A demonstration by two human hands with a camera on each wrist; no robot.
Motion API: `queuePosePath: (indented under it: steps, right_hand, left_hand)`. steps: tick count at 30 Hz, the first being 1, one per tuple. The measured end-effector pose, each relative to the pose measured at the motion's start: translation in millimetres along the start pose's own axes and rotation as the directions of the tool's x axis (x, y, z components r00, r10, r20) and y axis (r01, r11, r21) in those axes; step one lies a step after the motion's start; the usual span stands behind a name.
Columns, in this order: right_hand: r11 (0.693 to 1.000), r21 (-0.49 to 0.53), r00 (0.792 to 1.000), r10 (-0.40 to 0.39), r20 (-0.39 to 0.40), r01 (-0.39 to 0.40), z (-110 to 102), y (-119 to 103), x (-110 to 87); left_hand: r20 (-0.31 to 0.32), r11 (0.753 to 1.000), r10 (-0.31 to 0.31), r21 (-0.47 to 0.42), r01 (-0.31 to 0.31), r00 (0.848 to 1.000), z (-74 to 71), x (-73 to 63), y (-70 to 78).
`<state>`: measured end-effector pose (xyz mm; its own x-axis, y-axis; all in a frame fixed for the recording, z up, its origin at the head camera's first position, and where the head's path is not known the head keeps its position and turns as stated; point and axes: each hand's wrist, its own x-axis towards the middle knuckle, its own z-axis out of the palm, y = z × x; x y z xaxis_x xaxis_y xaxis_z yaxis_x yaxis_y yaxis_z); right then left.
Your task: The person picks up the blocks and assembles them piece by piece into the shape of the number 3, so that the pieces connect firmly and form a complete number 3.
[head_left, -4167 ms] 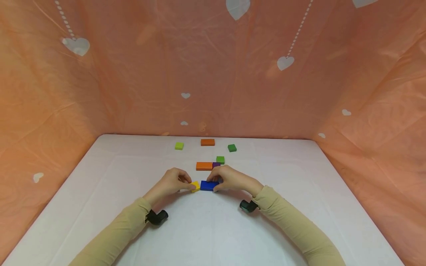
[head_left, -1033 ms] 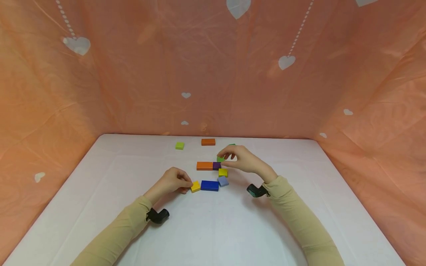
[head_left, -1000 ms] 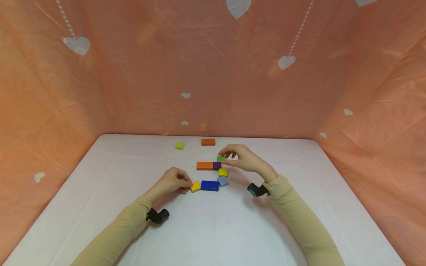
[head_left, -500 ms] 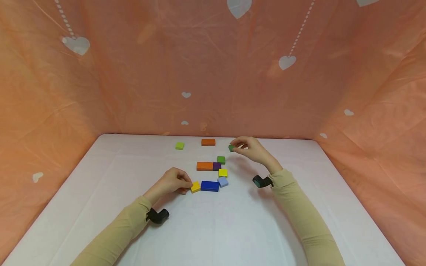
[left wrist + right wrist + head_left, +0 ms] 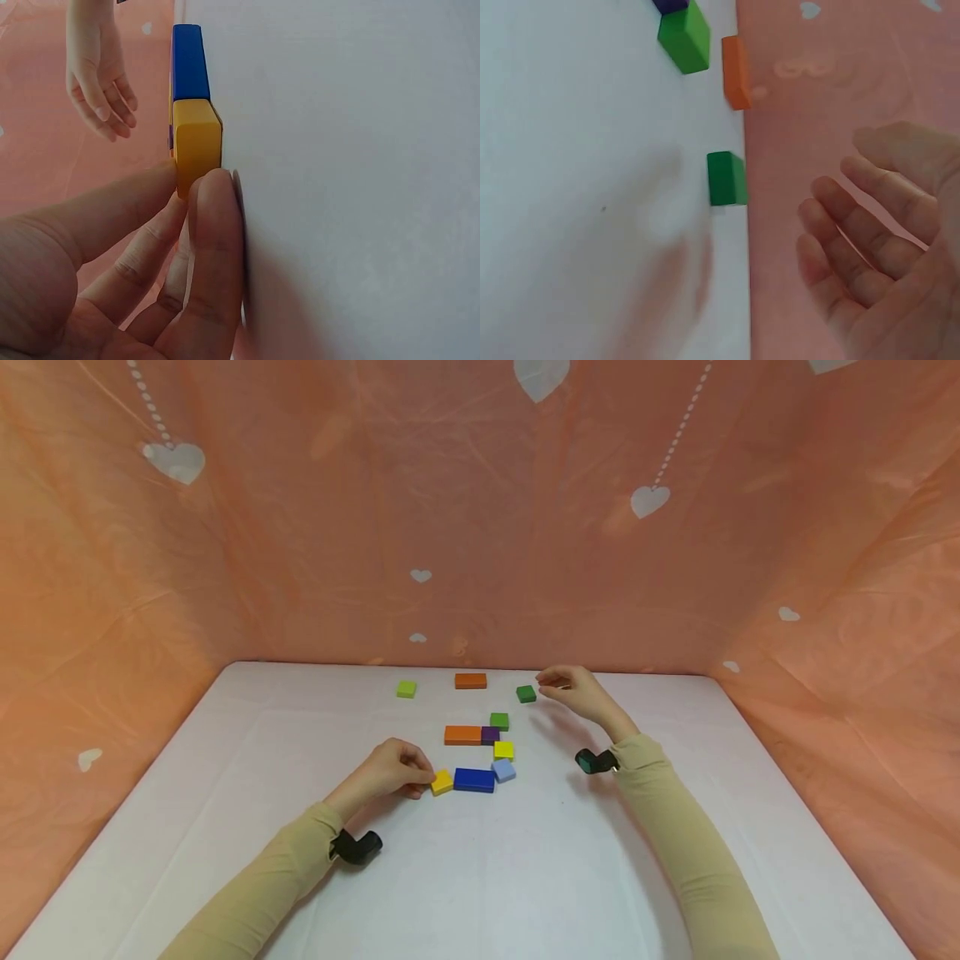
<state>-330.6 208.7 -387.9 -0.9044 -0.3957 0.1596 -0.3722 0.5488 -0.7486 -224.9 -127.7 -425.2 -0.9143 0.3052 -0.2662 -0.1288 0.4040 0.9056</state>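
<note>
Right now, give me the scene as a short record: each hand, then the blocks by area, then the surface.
Left hand: pinches the amber block
Right hand: holds nothing; beside the dark green block, apart from it
Near row: amber block, dark blue block, light blue block (turned askew)
Middle: bright orange block, purple block, bright yellow block, mid-green block
Far row: lime block, rust block, dark green block
Surface: white tabletop

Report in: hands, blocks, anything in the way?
Left hand pinching yellow block, beside dark blue block. Right hand empty, near dark green block; nothing between them.
</note>
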Motion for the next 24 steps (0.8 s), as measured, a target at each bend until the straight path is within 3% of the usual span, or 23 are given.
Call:
queuePosePath:
  steps: [8, 15, 24]
  right_hand:
    - [0.996, 0.045, 0.997, 0.081, -0.011, -0.081, 7, 16, 1.6]
    - [0.989, 0.111, 0.994, 0.103, -0.035, -0.098, 13, 26, 3.2]
    - [0.954, 0.226, 0.98, 0.199, 0.006, -0.195, 14, 32, 8.3]
  left_hand:
    - [0.0, 1.0, 0.004, -0.012, -0.004, 1.0, -0.5, -0.5, 0.5]
    - [-0.014, 1.0, -0.009, 0.003, 0.009, 1.0, 1.4, -0.3, 0.0]
    - [-0.003, 1.0, 0.003, -0.001, -0.003, 1.0, 0.5, 3.5, -2.6]
